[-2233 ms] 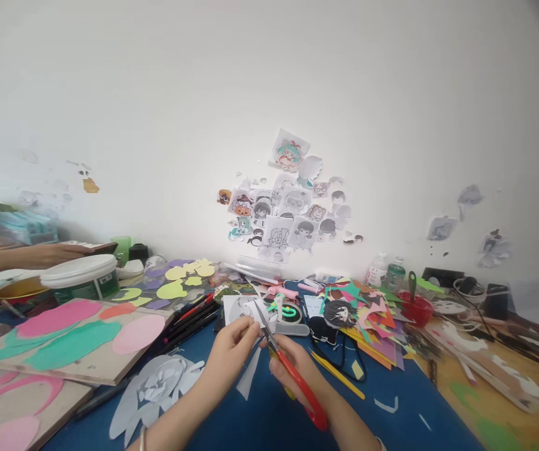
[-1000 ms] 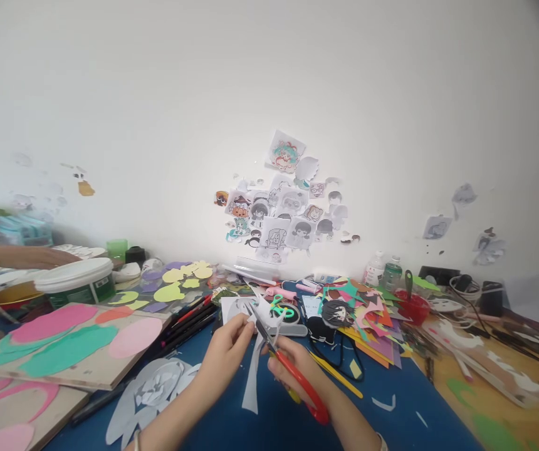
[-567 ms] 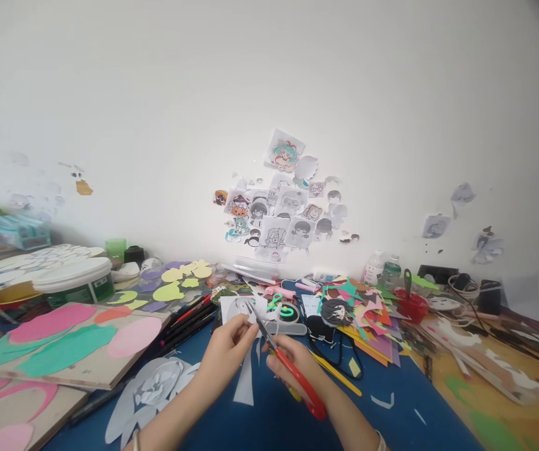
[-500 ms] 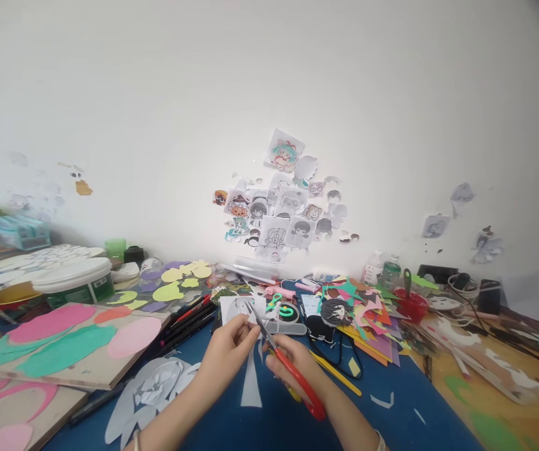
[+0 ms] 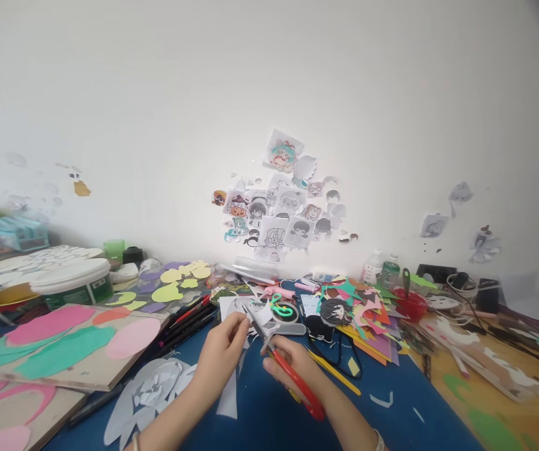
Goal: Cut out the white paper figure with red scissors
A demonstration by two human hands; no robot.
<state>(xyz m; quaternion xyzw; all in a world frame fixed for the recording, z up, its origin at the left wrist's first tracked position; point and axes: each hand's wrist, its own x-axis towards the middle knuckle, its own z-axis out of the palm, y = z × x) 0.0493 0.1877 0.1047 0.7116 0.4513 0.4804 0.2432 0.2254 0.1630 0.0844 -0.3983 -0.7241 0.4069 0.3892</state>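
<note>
Drawings (image 5: 274, 233) cluster on the wall (image 5: 269, 75) over the tabletop's (image 5: 288, 419) far edge. Two bottles (image 5: 390, 274) stand along that edge, toward its right corner, coloured scraps (image 5: 373, 319) heaped nearby. Toward the left edge, a tub (image 5: 73, 282) sits behind boards (image 5: 109, 366).

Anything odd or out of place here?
Mildly: two pale paper scraps lie loose on the blue surface, right of the right hand and apart from the coloured paper heap; the topmost wall drawing hangs askew.
</note>
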